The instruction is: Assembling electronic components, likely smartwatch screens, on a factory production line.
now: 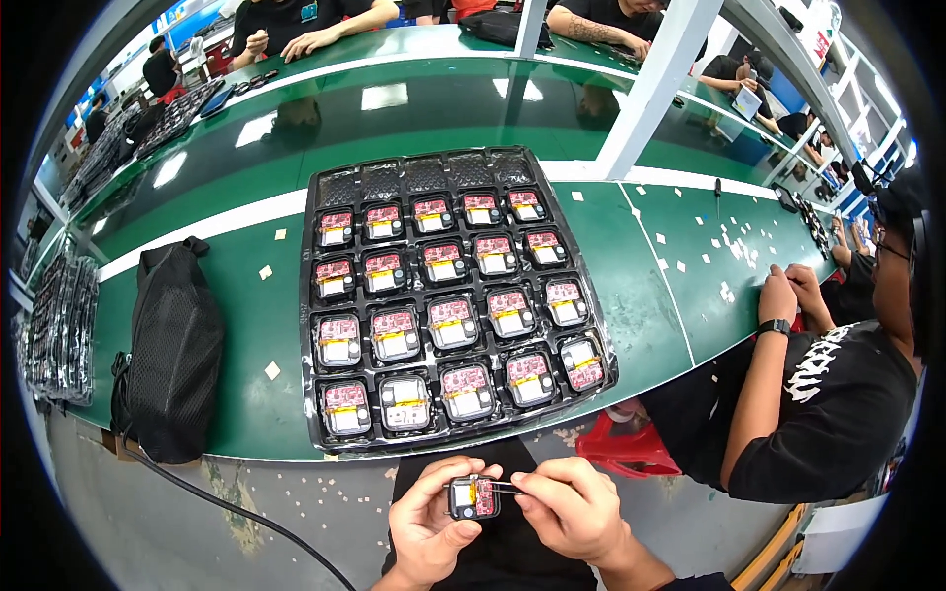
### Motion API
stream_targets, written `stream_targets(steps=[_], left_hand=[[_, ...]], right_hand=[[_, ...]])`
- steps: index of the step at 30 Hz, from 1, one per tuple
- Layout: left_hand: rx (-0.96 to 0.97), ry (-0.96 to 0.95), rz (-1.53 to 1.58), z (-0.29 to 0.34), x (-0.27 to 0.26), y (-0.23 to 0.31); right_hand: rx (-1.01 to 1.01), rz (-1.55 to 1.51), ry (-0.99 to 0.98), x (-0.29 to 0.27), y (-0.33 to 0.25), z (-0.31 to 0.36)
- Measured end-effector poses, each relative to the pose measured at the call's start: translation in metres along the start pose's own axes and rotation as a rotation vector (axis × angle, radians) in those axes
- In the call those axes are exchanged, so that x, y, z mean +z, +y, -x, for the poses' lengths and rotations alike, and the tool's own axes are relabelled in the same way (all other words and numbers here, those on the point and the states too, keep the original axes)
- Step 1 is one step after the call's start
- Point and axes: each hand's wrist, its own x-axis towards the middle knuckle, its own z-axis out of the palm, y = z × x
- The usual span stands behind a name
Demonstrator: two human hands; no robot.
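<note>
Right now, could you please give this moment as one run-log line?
left hand: holding small device | right hand: tweezers at its red board, contact unclear | black tray: on green table, devices in four rows

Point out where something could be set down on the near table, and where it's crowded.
Bare patches: the green tabletop between the black tray and the pale seam to its right; also between tray and black bag, apart from a few pale squares. Crowded: the tray's four rows of devices, and beyond the seam, where squares scatter near a co-worker.
</note>
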Motion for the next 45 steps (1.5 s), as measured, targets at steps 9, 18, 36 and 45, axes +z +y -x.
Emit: stream_targets(steps=[9, 18, 36, 45], left_hand=[[0.029, -0.030, 0.007, 0.003, -0.006, -0.005], [0.021, -0.071, 0.002, 0.005, -0.015, -0.009], [-0.015, -0.002, -0.085, 0.005, -0.003, 0.006], [-0.030, 0.046, -0.151, 0.005, 0.002, 0.011]], right_hand=[[-0.314, 0.298, 0.088, 0.004, 0.006, 0.001], [-0.176, 0.115, 0.070, 0.009, 0.007, -0.002], [-0.164, 0.071, 0.068, 0.011, 0.014, 0.002], [-0.170, 0.103, 0.063, 0.011, 0.010, 0.000]])
